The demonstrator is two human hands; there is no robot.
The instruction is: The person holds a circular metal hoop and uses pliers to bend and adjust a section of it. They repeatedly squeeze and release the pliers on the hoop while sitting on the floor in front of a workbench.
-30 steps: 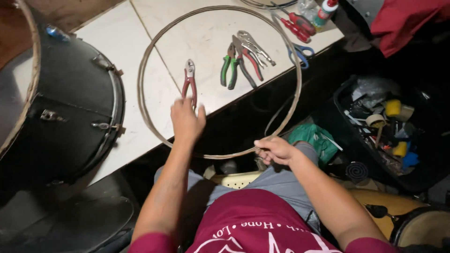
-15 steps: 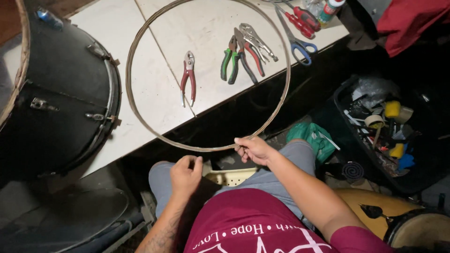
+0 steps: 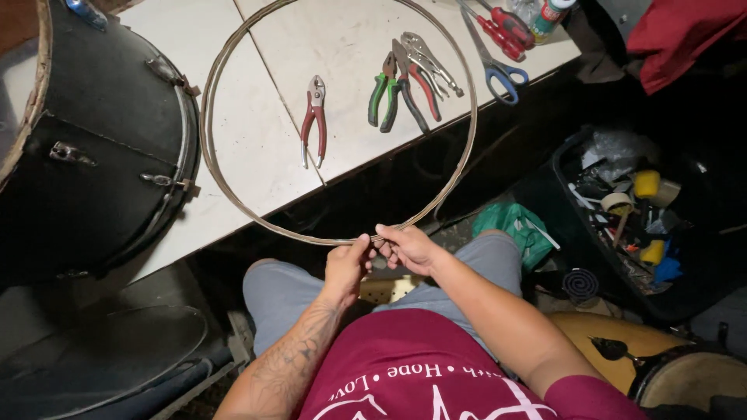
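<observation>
Far left: black drum [image 3: 93,148] on its side, shell touching the surface [image 3: 257,155] edge. Left hand [image 3: 348,267], grip closed on the hoop [image 3: 204,148], pinching the near arc just beside the right hand [image 3: 406,247], grip likewise closed on the same arc, fingers almost touching. Hoop lying mostly flat over the surface, far arc out past the tools, near arc hanging off the edge above the lap. Best handled, by the look of it, with both pinches kept close and even, feeding the rim through without twisting, the far arc left resting on the surface for support. Inside the ring: red pliers [image 3: 313,117], then green pliers [image 3: 383,99] beside locking pliers [image 3: 426,62]. Across or under the ring's right side: blue scissors [image 3: 490,54], red screwdrivers [image 3: 502,31] near them. Liable to snag if the ring slides or turns: the pliers within it and the scissors at its rim. Lower right, on the floor: green bag [image 3: 517,229], black bin [image 3: 646,210] of tape rolls and oddments, a second drum [image 3: 685,373] at the corner.
</observation>
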